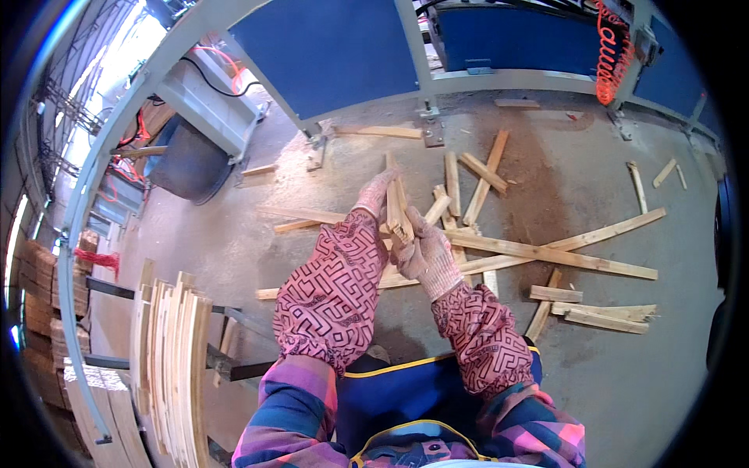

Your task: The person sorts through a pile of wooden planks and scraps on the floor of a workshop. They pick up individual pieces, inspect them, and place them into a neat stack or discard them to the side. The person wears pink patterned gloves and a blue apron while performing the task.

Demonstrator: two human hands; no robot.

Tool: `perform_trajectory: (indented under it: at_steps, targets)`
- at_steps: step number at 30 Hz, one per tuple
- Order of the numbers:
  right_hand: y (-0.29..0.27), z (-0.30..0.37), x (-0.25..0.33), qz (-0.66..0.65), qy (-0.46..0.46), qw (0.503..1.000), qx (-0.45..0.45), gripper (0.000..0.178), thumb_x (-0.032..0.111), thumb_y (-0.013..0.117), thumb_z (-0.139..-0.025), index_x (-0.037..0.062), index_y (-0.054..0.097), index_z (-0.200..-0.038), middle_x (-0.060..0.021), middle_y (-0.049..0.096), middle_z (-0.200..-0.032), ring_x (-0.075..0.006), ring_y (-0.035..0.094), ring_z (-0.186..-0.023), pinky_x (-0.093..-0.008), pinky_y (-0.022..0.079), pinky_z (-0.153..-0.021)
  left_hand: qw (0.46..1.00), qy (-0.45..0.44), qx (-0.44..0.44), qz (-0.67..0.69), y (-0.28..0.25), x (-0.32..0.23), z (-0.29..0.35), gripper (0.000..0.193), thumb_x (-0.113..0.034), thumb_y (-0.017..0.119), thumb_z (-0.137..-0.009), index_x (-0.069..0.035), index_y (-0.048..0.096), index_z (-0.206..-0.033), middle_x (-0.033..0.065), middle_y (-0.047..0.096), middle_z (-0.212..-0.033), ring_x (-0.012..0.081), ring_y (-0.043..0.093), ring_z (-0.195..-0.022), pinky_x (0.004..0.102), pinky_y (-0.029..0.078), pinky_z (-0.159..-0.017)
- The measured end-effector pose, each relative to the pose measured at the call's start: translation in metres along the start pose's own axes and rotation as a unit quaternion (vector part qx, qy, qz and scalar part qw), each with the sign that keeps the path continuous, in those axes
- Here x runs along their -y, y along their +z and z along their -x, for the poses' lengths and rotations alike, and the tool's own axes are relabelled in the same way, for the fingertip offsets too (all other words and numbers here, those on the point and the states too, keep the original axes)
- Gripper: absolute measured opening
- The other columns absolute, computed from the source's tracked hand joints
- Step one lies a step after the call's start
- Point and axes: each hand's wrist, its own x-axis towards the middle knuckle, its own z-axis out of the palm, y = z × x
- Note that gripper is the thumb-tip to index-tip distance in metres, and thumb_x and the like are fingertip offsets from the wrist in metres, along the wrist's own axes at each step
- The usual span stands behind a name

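Both my hands wear pale knitted gloves below pink patterned sleeve covers. My left hand [376, 195] is closed around the left side of short wooden strips [396, 209], which point away from me. A rough, splintered end of the strips faces me. At that near end my right hand [426, 254] grips them from the right, its fingers bent. How many strips are held I cannot tell. Beneath my hands, a long wooden strip [554, 254] and several other loose strips cross one another on the floor.
Short wood offcuts [605, 316] lie to the right. At the left, long strips [175, 343] stand stacked on a dark metal rack [253, 370]. A black bucket [191, 160] sits at the far left. Blue machine panels [328, 54] line the far side, with an orange coiled hose [608, 62].
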Motion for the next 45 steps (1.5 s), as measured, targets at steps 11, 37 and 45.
perform_trajectory:
  at_steps: [11,37,45]
  targets:
    - [-0.032,0.024,0.000,0.029,-0.002,0.999,0.013,0.031,0.029,0.049,-0.101,0.0044,0.056,-0.119,-0.0083,0.069,-0.088,-0.0197,0.067,-0.062,-0.0328,0.056,-0.048,0.997,-0.067,-0.024,-0.042,0.026,-0.001,0.015,0.029,-0.027,0.066,-0.088,-0.004,0.065,-0.106,0.0141,0.066,-0.090,0.0294,0.066,-0.080,0.0436,0.056,-0.070]
    - [-0.193,0.037,0.018,0.610,0.090,0.730,-0.295,0.040,0.027,0.059,-0.096,0.0019,0.055,-0.127,-0.0076,0.062,-0.085,-0.0128,0.057,-0.062,-0.0278,0.050,-0.053,0.765,-0.169,-0.317,-0.535,-0.205,0.431,0.546,0.040,-0.030,0.073,-0.078,-0.017,0.064,-0.115,0.0099,0.065,-0.109,0.0304,0.060,-0.105,0.0412,0.048,-0.091]
    - [-0.214,0.016,0.022,0.667,0.124,0.663,-0.318,0.045,0.030,0.061,-0.096,0.0020,0.051,-0.130,-0.0054,0.059,-0.083,-0.0142,0.057,-0.061,-0.0278,0.048,-0.052,0.711,-0.371,-0.296,-0.520,-0.234,0.474,0.572,0.051,-0.033,0.072,-0.080,-0.023,0.057,-0.129,0.0119,0.061,-0.118,0.0337,0.057,-0.113,0.0432,0.048,-0.093]
